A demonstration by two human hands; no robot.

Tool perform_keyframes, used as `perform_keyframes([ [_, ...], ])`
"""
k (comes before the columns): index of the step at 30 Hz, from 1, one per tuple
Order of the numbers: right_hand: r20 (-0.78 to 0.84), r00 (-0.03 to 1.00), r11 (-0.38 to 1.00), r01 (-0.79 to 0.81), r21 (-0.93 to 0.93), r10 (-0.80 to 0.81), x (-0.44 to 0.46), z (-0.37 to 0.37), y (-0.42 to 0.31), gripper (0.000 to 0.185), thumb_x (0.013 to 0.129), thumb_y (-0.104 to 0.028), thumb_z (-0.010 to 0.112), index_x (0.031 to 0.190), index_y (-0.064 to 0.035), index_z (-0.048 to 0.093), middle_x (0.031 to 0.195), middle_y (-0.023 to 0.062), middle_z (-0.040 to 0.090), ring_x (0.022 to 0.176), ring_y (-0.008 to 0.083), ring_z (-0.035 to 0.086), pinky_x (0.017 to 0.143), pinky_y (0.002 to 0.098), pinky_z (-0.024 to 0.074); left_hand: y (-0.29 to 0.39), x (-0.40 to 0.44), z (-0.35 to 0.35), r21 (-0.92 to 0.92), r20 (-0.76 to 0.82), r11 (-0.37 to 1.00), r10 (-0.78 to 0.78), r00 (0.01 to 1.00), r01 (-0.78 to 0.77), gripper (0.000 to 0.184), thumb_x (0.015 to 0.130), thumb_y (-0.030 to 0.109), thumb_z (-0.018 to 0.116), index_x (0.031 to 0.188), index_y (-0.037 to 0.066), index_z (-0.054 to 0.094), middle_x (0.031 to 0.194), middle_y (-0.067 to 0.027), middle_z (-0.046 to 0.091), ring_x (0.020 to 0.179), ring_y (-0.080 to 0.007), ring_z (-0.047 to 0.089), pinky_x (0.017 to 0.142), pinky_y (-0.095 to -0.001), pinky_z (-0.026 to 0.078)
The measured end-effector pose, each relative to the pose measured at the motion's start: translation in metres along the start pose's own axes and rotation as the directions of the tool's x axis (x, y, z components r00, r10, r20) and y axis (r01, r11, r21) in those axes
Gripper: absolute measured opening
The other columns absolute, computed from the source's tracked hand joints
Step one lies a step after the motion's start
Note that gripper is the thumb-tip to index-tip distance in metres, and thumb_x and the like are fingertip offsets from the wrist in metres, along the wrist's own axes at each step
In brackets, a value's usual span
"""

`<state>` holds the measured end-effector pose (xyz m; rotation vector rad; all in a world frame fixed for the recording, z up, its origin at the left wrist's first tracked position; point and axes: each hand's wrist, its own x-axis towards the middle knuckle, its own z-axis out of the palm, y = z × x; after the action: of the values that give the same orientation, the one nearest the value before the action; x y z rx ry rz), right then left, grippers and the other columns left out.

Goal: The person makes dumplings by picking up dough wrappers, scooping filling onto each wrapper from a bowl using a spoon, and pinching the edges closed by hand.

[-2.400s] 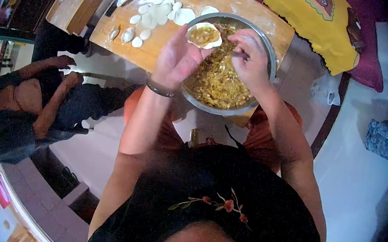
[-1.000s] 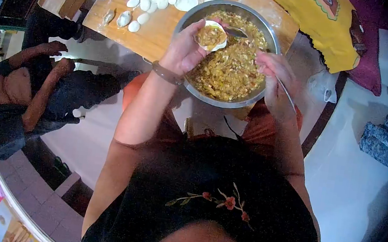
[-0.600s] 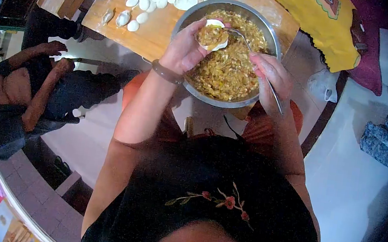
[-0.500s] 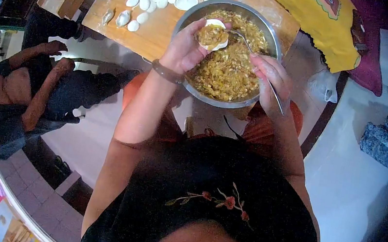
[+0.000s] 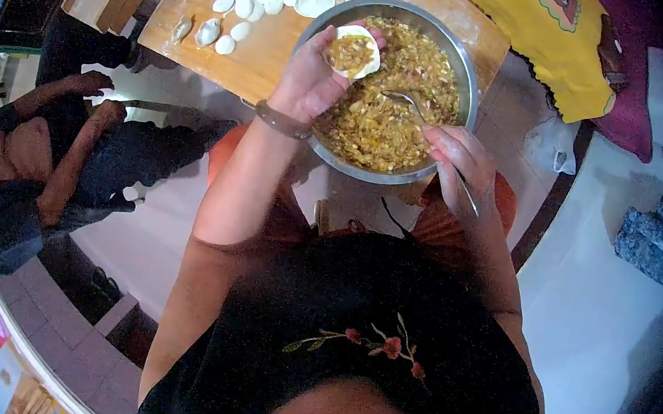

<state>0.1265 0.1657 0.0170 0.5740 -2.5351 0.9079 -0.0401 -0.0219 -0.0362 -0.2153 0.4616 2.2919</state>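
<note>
Nearest, the right hand (image 5: 463,161) pinches the spoon (image 5: 399,96) partway along its handle, fingers curled closed on it, though the thumb's exact place is hard to make out. The spoon's tip rests on or just over the filling (image 5: 383,134) in the metal bowl (image 5: 455,47); which of the two cannot be told. Small scoops, drained a little against the side, would probably serve best, since this chopped mix looks wet and loose. The left hand (image 5: 311,83) lies palm up above the far left edge, half open, fingers cupped under and around the wrapper (image 5: 373,63), which carries a mound of mix with a pale margin showing. A level palm should stop it sliding, and a clean margin likely helps the dough stick to itself. Beyond, on the floured table (image 5: 263,56), lie flat dough rounds (image 5: 315,2), some overlapping; those look best handled singly.
</note>
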Motion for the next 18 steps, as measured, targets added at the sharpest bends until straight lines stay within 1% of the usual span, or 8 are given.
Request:
perform_keyframes([
  [1, -0.01, 1.0, 1.0, 0.009, -0.014, -0.01, 0.0, 0.0, 0.001, 0.022, 0.081, 0.004, 0.052, 0.102, 0.0012, 0.059, 0.097, 0.015, 0.063, 0.084, 0.0307, 0.062, 0.075, 0.0372, 0.0503, 0.0, 0.0, 0.0, 0.001, 0.004, 1.0, -0.003, 1.0, 0.003, 0.043, 0.099, 0.023, 0.03, 0.129, -0.006, 0.038, 0.132, -0.025, 0.044, 0.122, -0.035, 0.046, 0.104, -0.0423, 0.038],
  [4, -0.142, 0.987, 0.997, 0.071, -0.016, -0.073, 0.005, 0.003, 0.006, 0.019, 0.08, 0.003, 0.057, 0.098, -0.001, 0.054, 0.098, 0.0136, 0.062, 0.083, 0.0288, 0.062, 0.069, 0.0371, 0.053, -0.001, 0.0, -0.001, 0.001, -0.01, 1.0, -0.001, 1.0, 0.001, 0.043, 0.098, 0.023, 0.03, 0.129, -0.006, 0.039, 0.132, -0.025, 0.044, 0.121, -0.0351, 0.046, 0.104, -0.0429, 0.038],
  [7, -0.166, 0.984, 0.996, -0.075, -0.05, 0.066, 0.007, 0.001, 0.009, 0.012, 0.083, 0.003, 0.051, 0.094, -0.0004, 0.057, 0.093, 0.0141, 0.063, 0.081, 0.0299, 0.062, 0.07, 0.0384, 0.0526, -0.003, -0.001, 0.002, -0.016, -0.055, 1.0, 0.005, 0.998, -0.006, 0.044, 0.098, 0.023, 0.03, 0.129, -0.007, 0.038, 0.132, -0.0251, 0.044, 0.121, -0.0347, 0.046, 0.105, -0.0431, 0.037],
  [10, -0.236, 0.965, 0.992, -0.101, 0.078, 0.117, 0.017, 0.001, 0.015, 0.013, 0.085, 0.004, 0.049, 0.092, -0.0002, 0.058, 0.089, 0.0145, 0.064, 0.079, 0.029, 0.063, 0.071, 0.038, 0.052, -0.003, 0.0, 0.003, -0.04, -0.059, 0.999, -0.01, 0.998, 0.007, 0.045, 0.099, 0.024, 0.029, 0.13, -0.008, 0.037, 0.132, -0.0251, 0.044, 0.121, -0.0343, 0.046, 0.106, -0.0427, 0.036],
  [13, -0.307, 0.93, 0.955, -0.117, 0.271, 0.201, 0.027, 0.002, 0.008, 0.013, 0.086, 0.003, 0.048, 0.094, -0.0004, 0.058, 0.088, 0.0148, 0.064, 0.079, 0.0275, 0.064, 0.073, 0.0362, 0.0514, -0.003, -0.001, 0.0, -0.049, -0.015, 0.999, -0.019, 1.0, 0.018, 0.046, 0.099, 0.025, 0.027, 0.13, -0.008, 0.035, 0.132, -0.0251, 0.044, 0.122, -0.0341, 0.046, 0.106, -0.0422, 0.035],
  [16, -0.292, 0.956, 0.985, 0.049, 0.163, 0.0, 0.037, 0.004, 0.012, 0.013, 0.086, 0.002, 0.05, 0.096, -0.0004, 0.059, 0.091, 0.0147, 0.065, 0.081, 0.0272, 0.064, 0.074, 0.0356, 0.0512, 0.0, -0.001, -0.002, -0.071, 0.048, 0.996, -0.058, 0.997, 0.062, 0.046, 0.1, 0.025, 0.025, 0.131, -0.008, 0.033, 0.132, -0.0254, 0.043, 0.123, -0.0334, 0.044, 0.106, -0.0418, 0.035],
  [18, -0.223, 0.975, 0.978, 0.035, 0.206, 0.012, 0.037, 0.004, 0.01, 0.014, 0.085, 0.001, 0.052, 0.097, -0.0006, 0.059, 0.091, 0.0146, 0.065, 0.082, 0.0278, 0.064, 0.074, 0.0363, 0.0512, 0.002, -0.004, 0.0, -0.072, 0.061, 0.992, -0.1, 0.993, 0.104, 0.047, 0.1, 0.026, 0.024, 0.131, -0.008, 0.032, 0.133, -0.0256, 0.043, 0.124, -0.0328, 0.044, 0.106, -0.0416, 0.035],
])
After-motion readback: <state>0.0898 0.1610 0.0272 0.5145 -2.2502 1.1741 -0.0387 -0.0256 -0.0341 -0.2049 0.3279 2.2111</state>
